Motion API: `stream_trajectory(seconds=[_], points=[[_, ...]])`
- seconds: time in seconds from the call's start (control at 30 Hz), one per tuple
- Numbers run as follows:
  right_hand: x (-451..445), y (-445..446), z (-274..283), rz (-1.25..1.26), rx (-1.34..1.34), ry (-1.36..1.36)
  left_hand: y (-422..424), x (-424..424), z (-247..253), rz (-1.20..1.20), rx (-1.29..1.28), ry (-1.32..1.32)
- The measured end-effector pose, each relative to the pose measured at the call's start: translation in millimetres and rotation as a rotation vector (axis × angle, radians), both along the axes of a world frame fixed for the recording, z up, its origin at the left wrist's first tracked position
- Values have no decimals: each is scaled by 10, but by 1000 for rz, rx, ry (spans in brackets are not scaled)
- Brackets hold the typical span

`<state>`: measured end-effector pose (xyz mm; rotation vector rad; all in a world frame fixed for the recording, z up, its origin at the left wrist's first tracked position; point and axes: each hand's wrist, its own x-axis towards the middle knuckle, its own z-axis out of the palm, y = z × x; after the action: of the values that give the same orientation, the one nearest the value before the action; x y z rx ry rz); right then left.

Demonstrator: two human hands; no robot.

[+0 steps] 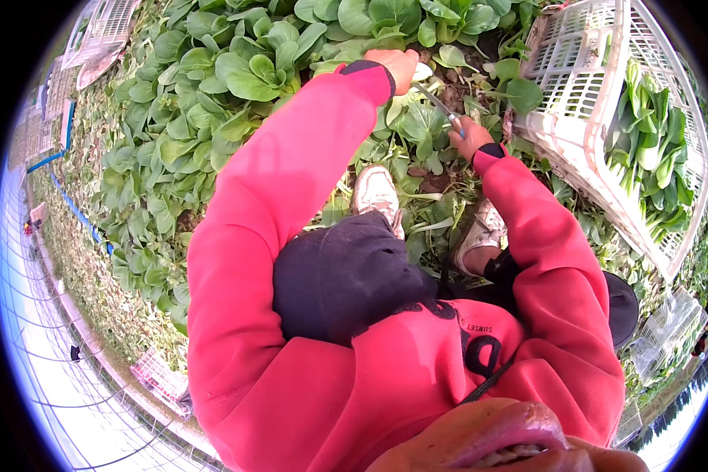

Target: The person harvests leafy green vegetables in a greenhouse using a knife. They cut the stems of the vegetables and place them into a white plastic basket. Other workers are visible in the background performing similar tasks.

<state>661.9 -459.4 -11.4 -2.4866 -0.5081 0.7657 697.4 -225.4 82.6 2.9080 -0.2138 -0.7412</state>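
Note:
My left hand [396,68] reaches out at the top middle, fingers closed around the pale base of a leafy green plant [422,72], whose leaves lie beyond the hand. To its lower right, my right hand [471,138] grips the handle of a knife [438,104]. The blade points up and left, its tip close to the plant's base and my left hand. Large rows of green leafy vegetables [259,76] grow above and to the left. Part of the left hand's grip is hidden behind its knuckles.
A white plastic crate [596,118] stands close on the right, with cut leafy greens [655,147] inside. Loose leaves and stalks litter the soil around my shoes [376,192]. More crates [103,29] sit at the far upper left, and one with clear plastic [666,336] at the lower right.

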Motion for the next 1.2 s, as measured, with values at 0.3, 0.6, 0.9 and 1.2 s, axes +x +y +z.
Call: stream_trajectory(seconds=[0.3,0.6,0.9,1.2], points=[[463,733,-246,-340,175,162,453,127,-419,102,185,-175],[607,910,-363,-224,-6,-6,804,-86,-554,212,73,-164],[615,1018,-448,-179,5,-14,900,-140,-618,228,27,-179],[711,1223,-671,-197,6,43,891,-162,-664,236,3,-206]])
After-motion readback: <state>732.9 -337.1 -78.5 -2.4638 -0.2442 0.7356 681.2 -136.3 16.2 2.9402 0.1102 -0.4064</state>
